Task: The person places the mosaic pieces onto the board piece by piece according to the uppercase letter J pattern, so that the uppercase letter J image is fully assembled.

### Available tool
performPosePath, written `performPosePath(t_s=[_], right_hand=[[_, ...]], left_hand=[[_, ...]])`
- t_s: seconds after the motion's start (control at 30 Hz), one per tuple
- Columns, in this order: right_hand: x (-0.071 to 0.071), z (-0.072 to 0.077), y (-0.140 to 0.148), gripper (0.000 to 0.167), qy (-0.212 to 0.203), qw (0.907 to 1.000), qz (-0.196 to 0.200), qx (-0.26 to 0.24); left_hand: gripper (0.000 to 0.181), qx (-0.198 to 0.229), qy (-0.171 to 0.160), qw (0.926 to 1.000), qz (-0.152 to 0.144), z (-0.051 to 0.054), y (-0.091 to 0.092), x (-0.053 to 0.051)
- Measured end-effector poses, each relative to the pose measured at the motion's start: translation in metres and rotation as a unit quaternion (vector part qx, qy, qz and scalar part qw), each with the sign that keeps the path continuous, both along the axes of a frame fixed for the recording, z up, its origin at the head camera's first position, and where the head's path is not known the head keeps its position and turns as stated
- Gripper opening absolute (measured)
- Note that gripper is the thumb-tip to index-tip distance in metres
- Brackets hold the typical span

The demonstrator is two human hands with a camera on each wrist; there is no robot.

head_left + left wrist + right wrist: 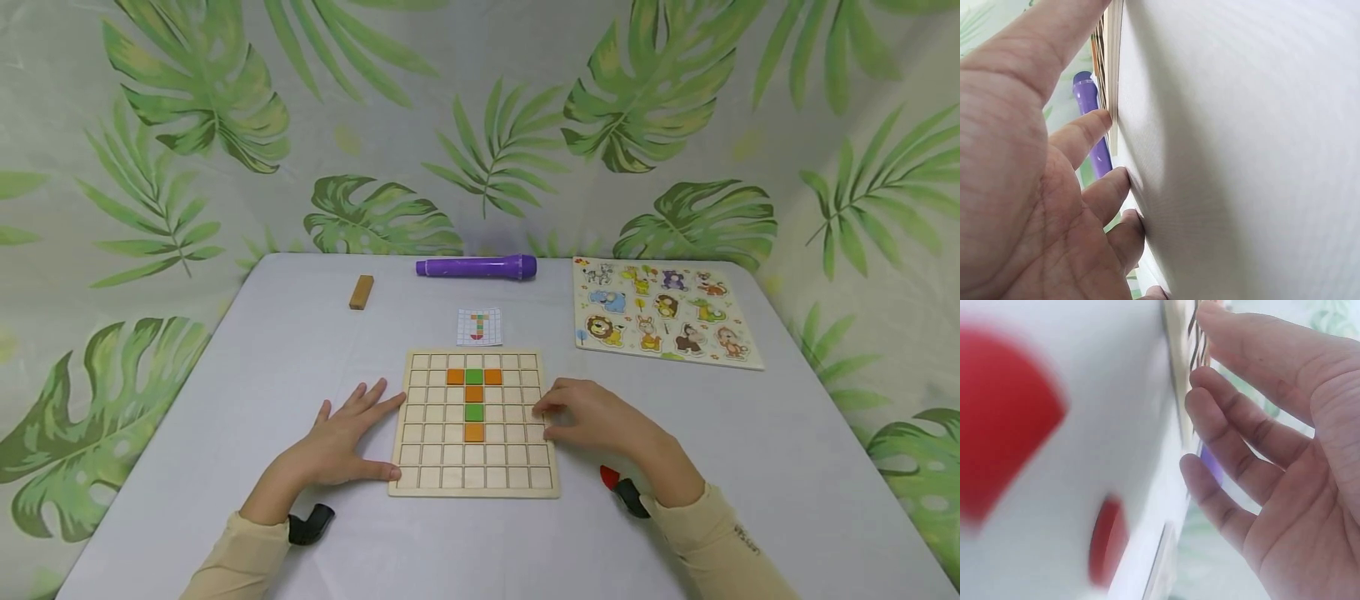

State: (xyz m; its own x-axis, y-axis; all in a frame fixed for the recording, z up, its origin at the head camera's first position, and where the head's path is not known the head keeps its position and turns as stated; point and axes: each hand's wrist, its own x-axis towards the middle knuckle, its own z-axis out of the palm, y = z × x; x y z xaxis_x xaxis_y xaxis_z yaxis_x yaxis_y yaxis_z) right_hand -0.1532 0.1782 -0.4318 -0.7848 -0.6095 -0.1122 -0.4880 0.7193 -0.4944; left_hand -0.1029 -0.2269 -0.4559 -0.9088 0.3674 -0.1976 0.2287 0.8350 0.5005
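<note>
A wooden grid board (432,477) lies flat on the table, with orange and green square tiles (474,412) set in a T shape. My left hand (333,446) rests at the board's left edge, fingers spread and thumb touching the lower left side. Over the right edge is my right hand (600,417), its fingers loosely bent; in the right wrist view nothing shows between the fingertips (1205,415). A red quarter-round piece (609,477) lies by the right wrist. Another red piece (1108,544) shows in the right wrist view. Behind the board lies a small pattern card (489,337).
A purple microphone-shaped toy (476,267) lies at the table's back edge. To its left is a small wooden block (362,292). An animal picture puzzle board (626,307) occupies the back right. Leaf-patterned cloth hangs behind the table.
</note>
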Motion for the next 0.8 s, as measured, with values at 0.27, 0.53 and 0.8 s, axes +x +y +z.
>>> performPosePath(t_s=[0.27, 0.53, 0.8], right_hand=[[0.003, 0.000, 0.040, 0.032, -0.001, 0.9996, -0.028, -0.003], [0.009, -0.001, 0.063, 0.031, 0.006, 0.9986, -0.052, -0.003], [0.025, -0.001, 0.074, 0.030, 0.003, 0.9981, -0.060, -0.012]], left_hand=[[0.111, 0.000, -0.002, 1.0000, -0.001, 0.003, 0.000, 0.001], [0.111, 0.001, -0.001, 1.0000, -0.002, 0.003, 0.001, 0.001], [0.110, 0.001, 0.000, 1.0000, -0.002, 0.005, 0.001, 0.002]])
